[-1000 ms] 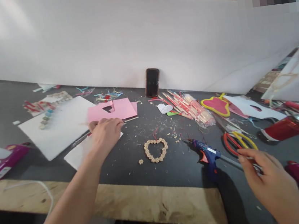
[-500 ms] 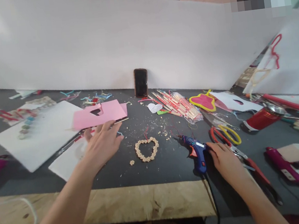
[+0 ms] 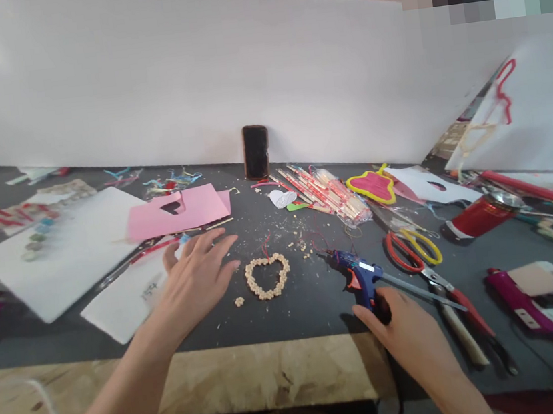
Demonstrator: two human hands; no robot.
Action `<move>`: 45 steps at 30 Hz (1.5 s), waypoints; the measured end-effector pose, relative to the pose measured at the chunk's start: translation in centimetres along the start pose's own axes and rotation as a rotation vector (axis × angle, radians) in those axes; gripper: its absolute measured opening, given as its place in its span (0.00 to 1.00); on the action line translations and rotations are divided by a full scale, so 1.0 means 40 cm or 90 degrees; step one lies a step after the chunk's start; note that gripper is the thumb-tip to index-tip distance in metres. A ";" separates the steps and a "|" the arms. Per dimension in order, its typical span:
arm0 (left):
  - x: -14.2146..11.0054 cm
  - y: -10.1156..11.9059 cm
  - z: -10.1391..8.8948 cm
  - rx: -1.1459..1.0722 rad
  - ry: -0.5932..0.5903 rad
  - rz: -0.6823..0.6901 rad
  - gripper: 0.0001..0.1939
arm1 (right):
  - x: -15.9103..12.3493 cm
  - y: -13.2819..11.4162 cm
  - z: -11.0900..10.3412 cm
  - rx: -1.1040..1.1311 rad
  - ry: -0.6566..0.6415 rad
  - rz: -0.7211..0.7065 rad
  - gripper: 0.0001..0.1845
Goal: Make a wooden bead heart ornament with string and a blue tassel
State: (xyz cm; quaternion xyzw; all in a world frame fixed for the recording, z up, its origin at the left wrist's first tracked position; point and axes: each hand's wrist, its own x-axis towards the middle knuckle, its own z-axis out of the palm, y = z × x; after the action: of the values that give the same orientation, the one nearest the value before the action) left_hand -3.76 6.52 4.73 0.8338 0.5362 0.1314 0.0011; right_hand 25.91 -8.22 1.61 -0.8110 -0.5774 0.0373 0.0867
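While the left hand (image 3: 198,278) splays — the right hand (image 3: 406,327) grips a glue gun (image 3: 360,273).

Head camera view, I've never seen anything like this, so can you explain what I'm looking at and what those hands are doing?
There is no robot here: the two bare hands belong to the person wearing the camera on their head. It looks forward and down, so you see roughly what they see.

The left hand is spread open near the white sheets, with nothing visibly held. The right hand is at the handle of a blue glue gun; how firmly it grips is hard to tell.

Between the hands, on the dark tabletop, lies a heart-shaped ring of small beige pieces. Around it are pink paper, red-and-pale sticks, looped red and yellow handles and a red can. A phone stands against the white panel.
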 end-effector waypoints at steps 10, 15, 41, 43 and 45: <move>-0.031 0.000 0.010 -0.023 0.003 0.030 0.19 | 0.027 0.032 0.003 0.323 0.041 0.092 0.18; -0.041 0.006 0.007 -0.046 0.007 0.044 0.18 | -0.004 0.008 0.021 0.576 0.063 0.150 0.30; -0.045 0.024 0.000 -0.055 -0.011 0.050 0.17 | -0.039 -0.054 0.011 1.075 -0.038 0.122 0.20; -0.045 0.026 0.001 -0.053 -0.011 0.055 0.17 | -0.040 -0.055 0.012 1.066 -0.049 0.099 0.20; -0.046 0.028 0.002 -0.051 -0.006 0.056 0.17 | -0.041 -0.056 0.017 1.057 -0.050 0.094 0.20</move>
State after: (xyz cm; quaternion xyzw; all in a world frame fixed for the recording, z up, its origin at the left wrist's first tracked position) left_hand -3.45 4.42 4.40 0.8566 0.4930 0.1487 0.0313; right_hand 23.16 -8.99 1.30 -0.5175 -0.3099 0.4846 0.6335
